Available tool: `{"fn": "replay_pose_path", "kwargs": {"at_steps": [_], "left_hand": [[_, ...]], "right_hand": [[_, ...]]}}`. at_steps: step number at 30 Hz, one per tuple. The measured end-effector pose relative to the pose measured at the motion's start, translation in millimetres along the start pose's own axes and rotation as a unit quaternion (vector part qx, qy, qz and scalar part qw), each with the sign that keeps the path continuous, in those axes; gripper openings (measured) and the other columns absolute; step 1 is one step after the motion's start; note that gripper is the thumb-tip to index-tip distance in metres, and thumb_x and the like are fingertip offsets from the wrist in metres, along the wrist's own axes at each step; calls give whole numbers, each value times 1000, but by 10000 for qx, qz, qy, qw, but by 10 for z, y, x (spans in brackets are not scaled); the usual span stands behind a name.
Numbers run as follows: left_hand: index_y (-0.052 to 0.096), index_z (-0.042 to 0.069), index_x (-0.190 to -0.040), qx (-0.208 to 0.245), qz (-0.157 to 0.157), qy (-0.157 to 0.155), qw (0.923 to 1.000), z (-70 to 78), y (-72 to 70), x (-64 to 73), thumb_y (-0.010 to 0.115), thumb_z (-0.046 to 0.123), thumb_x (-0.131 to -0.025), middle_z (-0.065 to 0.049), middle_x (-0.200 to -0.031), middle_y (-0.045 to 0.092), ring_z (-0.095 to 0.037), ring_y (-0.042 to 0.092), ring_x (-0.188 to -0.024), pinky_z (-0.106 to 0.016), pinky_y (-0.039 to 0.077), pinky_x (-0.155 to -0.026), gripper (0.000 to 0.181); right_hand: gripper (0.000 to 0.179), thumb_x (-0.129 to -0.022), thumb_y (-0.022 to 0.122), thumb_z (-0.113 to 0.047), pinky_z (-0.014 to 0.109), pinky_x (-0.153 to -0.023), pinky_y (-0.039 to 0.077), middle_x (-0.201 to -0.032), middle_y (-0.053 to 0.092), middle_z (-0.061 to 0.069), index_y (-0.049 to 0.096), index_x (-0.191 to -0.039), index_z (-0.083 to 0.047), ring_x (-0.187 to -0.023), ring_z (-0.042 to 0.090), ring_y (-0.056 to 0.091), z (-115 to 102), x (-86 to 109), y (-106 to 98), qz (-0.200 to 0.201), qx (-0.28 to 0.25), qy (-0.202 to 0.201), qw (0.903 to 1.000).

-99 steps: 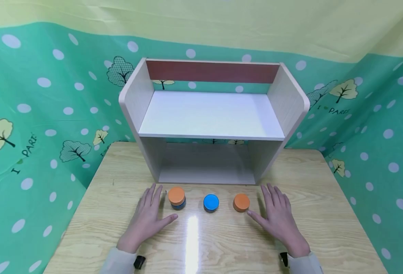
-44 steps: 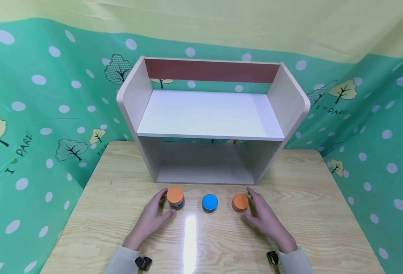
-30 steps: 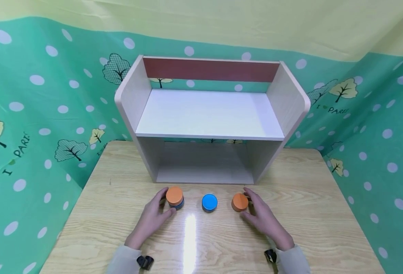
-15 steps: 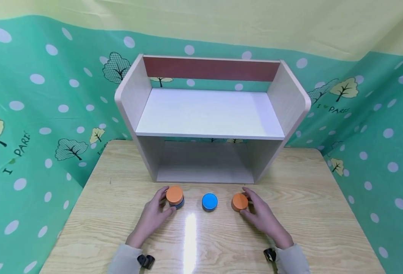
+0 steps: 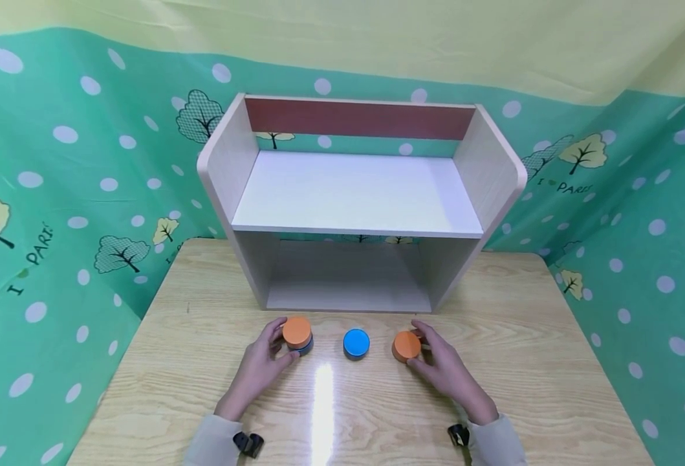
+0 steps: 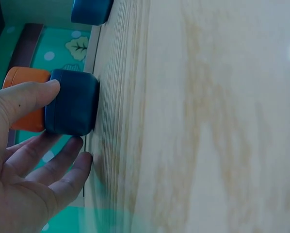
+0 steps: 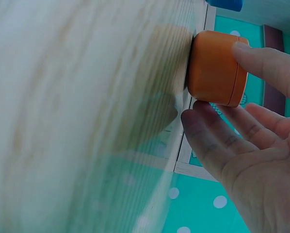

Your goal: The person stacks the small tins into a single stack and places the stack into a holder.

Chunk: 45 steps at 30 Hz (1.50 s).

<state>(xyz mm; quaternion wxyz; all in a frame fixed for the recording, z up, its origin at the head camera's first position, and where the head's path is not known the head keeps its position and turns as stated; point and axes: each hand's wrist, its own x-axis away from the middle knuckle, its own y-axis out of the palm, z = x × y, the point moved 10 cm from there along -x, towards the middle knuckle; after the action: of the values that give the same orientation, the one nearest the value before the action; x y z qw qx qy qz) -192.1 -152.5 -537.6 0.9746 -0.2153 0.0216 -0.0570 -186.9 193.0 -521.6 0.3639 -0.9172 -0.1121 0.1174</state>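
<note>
Two small round lidded jars stand stacked at left: an orange jar point(image 5: 297, 331) on top of a dark blue jar point(image 6: 76, 104). My left hand point(image 5: 257, 369) holds this stack from its left side, the thumb lying over the seam between the two and the other fingers curved round the far side. At right my right hand point(image 5: 449, 369) grips a single orange jar point(image 5: 406, 347), thumb near its lid seam, fingers behind it; its base is at the table surface in the right wrist view. Between the hands a blue jar point(image 5: 356, 343) stands alone, untouched.
A white two-level shelf point(image 5: 356, 194) with a dark red back strip point(image 5: 359, 119) stands just behind the jars on the wooden table point(image 5: 202, 285). Green dotted cloth point(image 5: 86, 194) hangs behind and at both sides.
Both hands came inward from lying spread beside the jars and closed round the left stack and the right orange jar. That orange jar has since shifted very slightly towards me.
</note>
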Motion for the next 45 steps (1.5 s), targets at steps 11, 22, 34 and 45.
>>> {"fn": "replay_pose_path", "kwargs": {"at_steps": [11,22,34,45], "left_hand": [[40,5,-149,158,12,-69,9999,-12,-15,10,79,5,-86,-16,-140,57,-32,54,-127,-45,47,-104,75],[41,7,-149,229,-25,-165,9996,-42,-10,0,80,6,-86,-18,-139,57,-33,55,-126,-47,47,-105,74],[41,6,-149,196,-6,-223,9996,-65,-13,-11,81,7,-85,-17,-137,58,-32,56,-126,-46,47,-105,75],[42,5,-147,195,2,-201,9996,-45,-14,-16,81,4,-84,-17,-137,59,-32,57,-125,-46,48,-104,74]], "right_hand": [[76,-81,80,4,43,-93,55,-128,60,15,42,-146,2,-116,30,60,-33,12,2,2,-165,-46,9999],[76,-82,81,2,46,-91,56,-131,59,14,41,-147,0,-115,30,60,-93,8,-23,118,-183,-117,9997],[76,-83,80,1,49,-96,53,-134,56,17,39,-148,0,-118,33,58,-209,1,-62,169,-115,-222,9995],[75,-86,79,-4,47,-94,55,-136,56,15,39,-149,-4,-119,30,58,-302,-17,-73,34,-212,-191,9996]]}}
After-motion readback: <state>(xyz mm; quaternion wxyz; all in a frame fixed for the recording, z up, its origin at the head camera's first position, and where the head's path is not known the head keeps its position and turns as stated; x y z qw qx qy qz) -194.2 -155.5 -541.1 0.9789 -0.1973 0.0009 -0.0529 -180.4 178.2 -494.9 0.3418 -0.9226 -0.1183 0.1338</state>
